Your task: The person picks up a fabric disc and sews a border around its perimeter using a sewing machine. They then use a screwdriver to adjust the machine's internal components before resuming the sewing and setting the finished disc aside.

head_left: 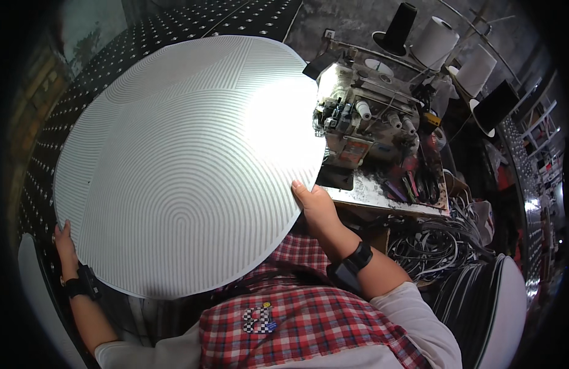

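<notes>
A large round mat (174, 184), pale grey-white with ribbed arcs and stripes, spreads in front of me. My left hand (65, 249) grips its lower left edge, fingers partly hidden beneath. On the opposite side my right hand (317, 206) pinches the rim, thumb on top and the other fingers out of sight underneath. The mat's right edge reaches an overlock sewing machine (364, 117), whose lamp throws a bright glare on the mat there. Whether the edge lies under the presser foot I cannot tell.
Black and white thread cones (435, 43) stand behind the machine. Scissors and other tools (413, 184) lie on its worktop (383, 203). A heap of grey trimming (429, 249) sits below, beside a stack of mats (466, 307). A black studded table (143, 31) extends beyond the mat.
</notes>
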`<state>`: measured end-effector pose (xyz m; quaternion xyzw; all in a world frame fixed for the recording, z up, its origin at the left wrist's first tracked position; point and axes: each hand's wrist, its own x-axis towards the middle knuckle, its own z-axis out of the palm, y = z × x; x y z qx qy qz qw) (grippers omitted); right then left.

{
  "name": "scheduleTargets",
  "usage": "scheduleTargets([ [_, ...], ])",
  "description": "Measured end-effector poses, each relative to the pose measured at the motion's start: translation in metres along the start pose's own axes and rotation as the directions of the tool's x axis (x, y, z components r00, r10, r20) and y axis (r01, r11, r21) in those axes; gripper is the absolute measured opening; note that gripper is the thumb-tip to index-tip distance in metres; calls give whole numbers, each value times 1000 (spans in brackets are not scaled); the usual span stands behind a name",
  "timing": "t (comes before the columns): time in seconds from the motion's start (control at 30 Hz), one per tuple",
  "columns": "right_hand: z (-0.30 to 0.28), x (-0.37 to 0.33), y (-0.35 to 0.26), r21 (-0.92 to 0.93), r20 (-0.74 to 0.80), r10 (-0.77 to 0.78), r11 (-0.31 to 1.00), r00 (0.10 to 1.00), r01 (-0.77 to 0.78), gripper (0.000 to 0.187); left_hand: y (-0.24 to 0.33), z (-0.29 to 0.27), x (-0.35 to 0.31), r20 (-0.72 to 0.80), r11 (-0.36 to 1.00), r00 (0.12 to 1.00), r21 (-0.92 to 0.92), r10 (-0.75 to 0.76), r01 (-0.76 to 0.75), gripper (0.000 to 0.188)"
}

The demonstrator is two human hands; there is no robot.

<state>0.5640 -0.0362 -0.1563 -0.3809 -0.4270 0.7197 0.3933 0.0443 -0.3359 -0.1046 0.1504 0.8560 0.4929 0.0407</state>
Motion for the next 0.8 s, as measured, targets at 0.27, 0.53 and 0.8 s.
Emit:
scheduleTargets([
  [0.27, 4, -1, 2, 13, -20, -39, 999, 999, 39, 34, 0, 0, 0, 23, 1000, 999, -16, -26, 27, 65],
  [0.53, 5, 0, 0, 59, -35, -36, 998, 999, 38, 34, -2, 1, 3, 3, 999, 1000, -41, -17, 17, 62],
  [0.8, 4, 1, 1, 86, -23, -14, 996, 1000, 16, 35, -4, 0, 3, 47, 996, 999, -88, -8, 12, 58],
])
